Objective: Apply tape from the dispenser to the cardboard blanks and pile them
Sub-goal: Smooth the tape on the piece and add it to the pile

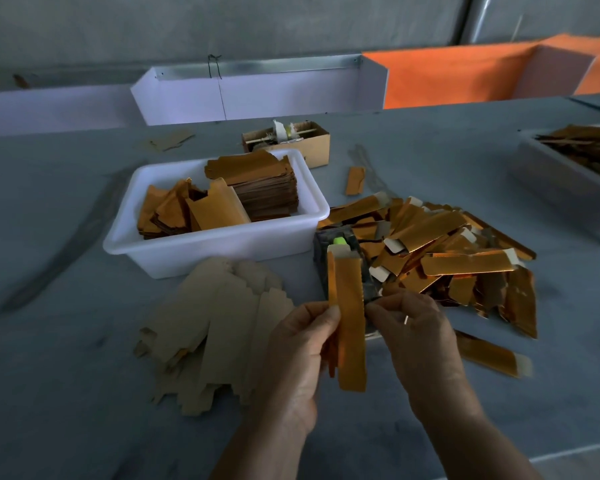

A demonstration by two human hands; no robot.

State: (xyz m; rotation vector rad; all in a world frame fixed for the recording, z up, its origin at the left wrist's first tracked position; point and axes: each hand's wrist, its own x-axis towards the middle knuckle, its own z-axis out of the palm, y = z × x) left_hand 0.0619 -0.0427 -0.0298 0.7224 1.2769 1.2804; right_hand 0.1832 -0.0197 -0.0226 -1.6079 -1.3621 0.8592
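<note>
A long gold-foil cardboard blank point(350, 320) stands upright between my hands, folded lengthwise. My left hand point(298, 355) pinches its left edge with thumb and fingers. My right hand point(413, 327) pinches its right edge near the middle. Just behind the blank sits the dark grey tape dispenser point(340, 258) with a green part on top, half hidden by the blank. A loose pile of folded gold blanks point(458, 251) spreads to the right of the dispenser. Flat brown blanks point(215, 323) lie face down to the left of my hands.
A white plastic tub point(215, 244) with stacked gold blanks stands behind the flat pile. A small brown cardboard box point(312, 143) sits further back. Another white tub point(561, 181) is at the right edge. One stray gold blank point(492, 355) lies near my right wrist.
</note>
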